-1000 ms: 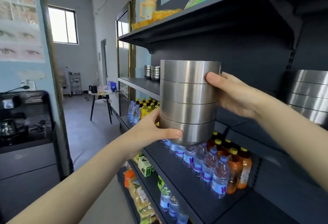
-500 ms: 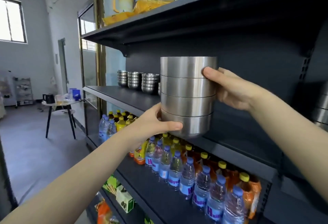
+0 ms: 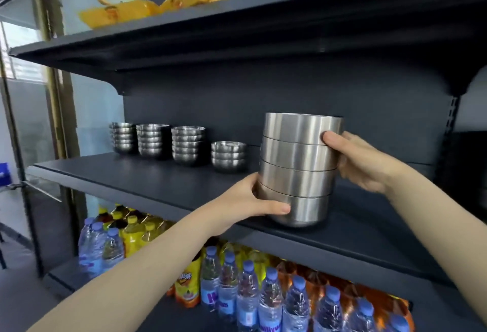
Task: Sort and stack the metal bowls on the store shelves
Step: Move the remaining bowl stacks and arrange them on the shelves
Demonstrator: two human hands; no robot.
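Head view.
- The stack of four large bowls (image 3: 299,168) is now over the middle shelf (image 3: 158,181), with its base down at the shelf's front strip. A second ago it hung in the air in front of the unit, above the bottles (image 3: 263,294). It looks landed or nearly so; I cannot tell whether there is full contact under the rounded bottom.
- The left hand (image 3: 253,200) grips the lowest bowl. Its thumb lies across the front and its fingers are tucked round the far side, the same hold as before.
- The right hand (image 3: 361,160) clasps the upper half of the stack. Its thumb is on the second bowl from the top and its fingers wrap behind. This hold is also unchanged.
- The stack stands upright with its rims level and the four bowls nested.
- Four stacks of small bowls (image 3: 187,144) stand further left and back on the same shelf, well apart from the large stack.
- The view has swung from the doorway to face the shelving squarely.

Judgement: the carry is over and the set-down is in hand. The stack sits close to the shelf lip, so it likely needs a push back before release, otherwise it could tip forward onto the drinks.
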